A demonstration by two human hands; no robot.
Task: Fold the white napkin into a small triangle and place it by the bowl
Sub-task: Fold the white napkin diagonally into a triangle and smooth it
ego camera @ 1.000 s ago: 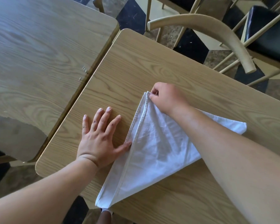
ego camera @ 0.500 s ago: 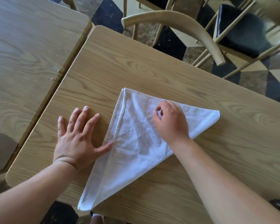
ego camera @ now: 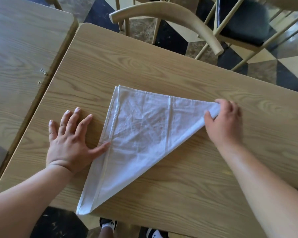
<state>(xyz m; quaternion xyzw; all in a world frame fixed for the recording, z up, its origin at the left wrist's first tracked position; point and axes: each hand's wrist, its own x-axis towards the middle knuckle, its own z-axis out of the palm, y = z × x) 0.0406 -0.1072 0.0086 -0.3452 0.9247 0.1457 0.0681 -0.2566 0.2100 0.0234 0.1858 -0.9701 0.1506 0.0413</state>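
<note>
Right hand fingers pinch the napkin corner, hiding its tip; left hand splayed flat.

Two wooden tables abut; chairs stand on checkered floor.

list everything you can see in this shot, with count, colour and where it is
napkin: one, white, folded into a large triangle, flat on the middle of the near table, one tip overhanging the near edge
near table: one, light wood grain, fills the centre
second table: one, same light wood, at left, set close beside the first
chairs: at least two, pale wooden frames, one with a black seat, beyond the far edge
floor: black, cream and mottled brown tiles
shoes: two, dark and white, under the near edge
left hand: flat on the table, thumb touching the napkin's left edge
right hand: pinching the napkin's right corner

No bowl is in view.
</note>
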